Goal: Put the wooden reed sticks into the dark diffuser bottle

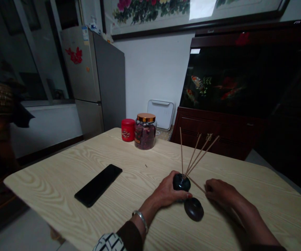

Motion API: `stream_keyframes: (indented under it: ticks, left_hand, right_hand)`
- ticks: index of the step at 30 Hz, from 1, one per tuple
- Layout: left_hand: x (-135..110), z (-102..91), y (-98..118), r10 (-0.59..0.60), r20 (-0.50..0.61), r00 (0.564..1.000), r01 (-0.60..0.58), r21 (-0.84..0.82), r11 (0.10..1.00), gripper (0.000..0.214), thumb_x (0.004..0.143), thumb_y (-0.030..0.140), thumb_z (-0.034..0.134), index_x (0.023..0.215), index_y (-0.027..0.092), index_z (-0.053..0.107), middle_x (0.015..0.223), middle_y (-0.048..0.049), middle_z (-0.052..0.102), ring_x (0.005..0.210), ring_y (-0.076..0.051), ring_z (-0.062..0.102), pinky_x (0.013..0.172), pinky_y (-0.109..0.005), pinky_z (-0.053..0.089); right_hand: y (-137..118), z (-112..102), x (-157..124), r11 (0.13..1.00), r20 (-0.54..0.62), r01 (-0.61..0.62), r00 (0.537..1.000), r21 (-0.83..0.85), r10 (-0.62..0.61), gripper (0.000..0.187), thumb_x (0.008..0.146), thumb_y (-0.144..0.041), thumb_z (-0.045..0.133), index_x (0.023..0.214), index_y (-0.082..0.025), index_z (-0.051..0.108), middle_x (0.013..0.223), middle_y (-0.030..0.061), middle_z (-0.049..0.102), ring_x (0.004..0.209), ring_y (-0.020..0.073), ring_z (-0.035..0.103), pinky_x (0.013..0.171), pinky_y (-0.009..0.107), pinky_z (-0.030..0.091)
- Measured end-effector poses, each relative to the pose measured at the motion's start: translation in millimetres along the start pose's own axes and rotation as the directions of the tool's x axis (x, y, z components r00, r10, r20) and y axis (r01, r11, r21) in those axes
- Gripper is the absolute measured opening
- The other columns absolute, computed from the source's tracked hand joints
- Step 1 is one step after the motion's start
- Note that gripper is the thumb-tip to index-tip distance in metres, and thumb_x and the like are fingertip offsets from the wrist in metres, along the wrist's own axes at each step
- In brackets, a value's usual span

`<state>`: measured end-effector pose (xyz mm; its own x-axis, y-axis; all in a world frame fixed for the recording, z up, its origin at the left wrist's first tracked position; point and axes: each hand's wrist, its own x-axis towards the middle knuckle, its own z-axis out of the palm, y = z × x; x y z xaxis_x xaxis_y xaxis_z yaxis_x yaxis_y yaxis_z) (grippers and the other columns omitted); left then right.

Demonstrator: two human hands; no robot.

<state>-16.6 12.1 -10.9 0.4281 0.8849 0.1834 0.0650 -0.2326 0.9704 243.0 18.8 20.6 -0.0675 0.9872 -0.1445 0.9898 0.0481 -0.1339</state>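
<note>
My left hand is wrapped around a small round dark pot with a glossy surface, standing on the table. Several thin brown sticks rise from its narrow mouth and fan out to the right. Another thin brown stick slants down from beside the mouth to the fingers of my right hand, which is closed on its end; the fingertips are partly hidden. Just below my left thumb lies a dark domed lid-like piece with a small ring on top.
A black phone lies at the left of the wooden table. Toward the back edge stand a red canister and a glass jar with a copper-coloured lid. A tiny brown fragment lies mid-table. Behind are a fridge and a fish tank.
</note>
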Motion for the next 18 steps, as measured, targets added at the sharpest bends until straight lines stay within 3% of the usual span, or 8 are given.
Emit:
stream_keyframes:
  ticks: [18]
  left_hand:
    - [-0.9,0.2,0.5,0.007,-0.001,1.0,-0.007,0.008,1.0,0.065,0.06,0.041,0.087,0.113,0.019,0.057,0.098,-0.0021,0.063,0.089,-0.019,0.057,0.074,-0.026,0.043]
  right_hand:
    - [-4.1,3.5,4.9,0.999,0.028,0.04,0.999,0.016,-0.041,0.015,0.071,-0.016,0.057,0.079,-0.022,0.068,0.09,0.0051,0.071,0.082,0.0194,0.062,0.063,0.027,0.033]
